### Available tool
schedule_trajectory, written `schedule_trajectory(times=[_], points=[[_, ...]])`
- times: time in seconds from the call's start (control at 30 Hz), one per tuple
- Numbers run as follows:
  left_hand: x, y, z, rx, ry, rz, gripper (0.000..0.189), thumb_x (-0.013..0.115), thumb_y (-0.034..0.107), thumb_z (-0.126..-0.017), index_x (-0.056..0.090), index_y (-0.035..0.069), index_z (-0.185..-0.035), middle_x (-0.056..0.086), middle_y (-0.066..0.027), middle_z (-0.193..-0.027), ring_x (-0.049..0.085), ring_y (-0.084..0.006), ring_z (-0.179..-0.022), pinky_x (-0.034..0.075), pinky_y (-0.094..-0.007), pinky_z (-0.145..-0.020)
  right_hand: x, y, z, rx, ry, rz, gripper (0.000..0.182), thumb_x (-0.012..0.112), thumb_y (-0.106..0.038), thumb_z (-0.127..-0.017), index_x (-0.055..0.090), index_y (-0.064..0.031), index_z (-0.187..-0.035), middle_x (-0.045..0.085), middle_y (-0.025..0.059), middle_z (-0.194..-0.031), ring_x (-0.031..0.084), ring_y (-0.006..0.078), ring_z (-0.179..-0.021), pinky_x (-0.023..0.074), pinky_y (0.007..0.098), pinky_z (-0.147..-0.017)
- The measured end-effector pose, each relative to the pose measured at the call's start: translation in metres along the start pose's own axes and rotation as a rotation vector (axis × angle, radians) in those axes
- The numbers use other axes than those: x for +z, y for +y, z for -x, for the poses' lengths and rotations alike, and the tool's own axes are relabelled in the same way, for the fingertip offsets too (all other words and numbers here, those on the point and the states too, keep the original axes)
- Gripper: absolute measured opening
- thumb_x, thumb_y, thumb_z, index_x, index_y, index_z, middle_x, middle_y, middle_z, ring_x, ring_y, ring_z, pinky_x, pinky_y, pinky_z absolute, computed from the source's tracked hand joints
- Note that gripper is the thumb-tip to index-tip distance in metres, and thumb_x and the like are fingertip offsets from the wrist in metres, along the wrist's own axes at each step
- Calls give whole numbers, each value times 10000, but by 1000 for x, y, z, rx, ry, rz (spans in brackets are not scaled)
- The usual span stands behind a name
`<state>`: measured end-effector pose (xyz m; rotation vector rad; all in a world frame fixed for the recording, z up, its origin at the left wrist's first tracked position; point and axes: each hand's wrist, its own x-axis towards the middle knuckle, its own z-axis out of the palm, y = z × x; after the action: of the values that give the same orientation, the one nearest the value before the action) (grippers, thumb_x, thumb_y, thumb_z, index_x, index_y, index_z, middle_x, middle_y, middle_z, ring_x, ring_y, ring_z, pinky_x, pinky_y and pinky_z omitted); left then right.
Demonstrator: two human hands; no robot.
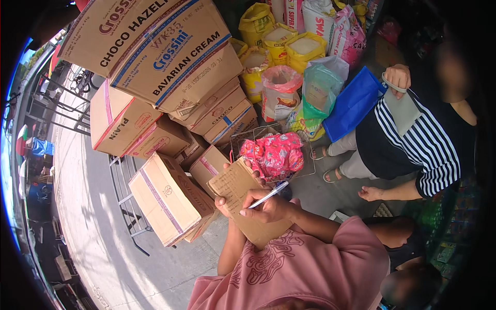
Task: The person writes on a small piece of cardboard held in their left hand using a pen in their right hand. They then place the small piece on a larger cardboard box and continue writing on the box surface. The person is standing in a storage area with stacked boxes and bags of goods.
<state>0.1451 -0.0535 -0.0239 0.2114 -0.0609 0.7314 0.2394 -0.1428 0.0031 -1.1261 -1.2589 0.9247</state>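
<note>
My left hand (221, 205) holds a piece of brown cardboard (257, 230) from its left side and underneath. The thumb lies at the near left edge, and fingertips show past the far edge. Lines of handwriting cover the cardboard's upper part. In my right hand (267, 207) is a white pen (271, 193), gripped in a writing hold with its tip down toward the cardboard. The heel of that hand rests over the right part of the sheet. Just beyond the cardboard, a wire basket (311, 164) holds pink plastic packets (277, 153).
Stacked cartons (170, 197) rise at the left and far left, some on a metal-framed cart (128, 201). Open sacks of grain (306, 46) stand beyond the basket. A person in a striped top (438, 155) holds a blue bag (352, 104); another person (403, 240) is at the lower right.
</note>
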Motion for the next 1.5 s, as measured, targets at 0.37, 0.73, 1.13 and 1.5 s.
schedule_trajectory(times=[0.37,0.73,1.13,1.5], points=[[-22,79,79,-306,-138,41,909,767,373,-649,427,260,-1485,363,-247,-1445,468,-420,-1190,459,-588,-971,142,1,38,-22,318,-12,224,771,-197,-892,608,-62,-818,608,-5,-695,528,61,-612,423,243,-564],[-6,168,213,-469,-121,195,870,746,344,-655,445,266,-1468,362,-247,-1429,462,-436,-1191,447,-599,-966,325,-25,82,10,554,136,227,764,-172,-896,606,-39,-805,605,9,-653,531,52,-572,407,248,-518],[-10,220,253,-297,-310,364,921,697,276,-632,403,259,-1504,308,-284,-1488,465,-496,-1178,474,-627,-933,369,-41,74,133,283,-105,255,593,-235,-1011,597,-20,-875,650,52,-717,585,79,-599,485,241,-536],[-6,189,307,-131,-167,219,977,691,302,-666,308,225,-1561,272,-298,-1528,442,-497,-1268,444,-657,-985,365,-45,121,134,164,-229,381,472,-333,-1055,595,17,-967,694,158,-816,619,130,-639,522,252,-585]])
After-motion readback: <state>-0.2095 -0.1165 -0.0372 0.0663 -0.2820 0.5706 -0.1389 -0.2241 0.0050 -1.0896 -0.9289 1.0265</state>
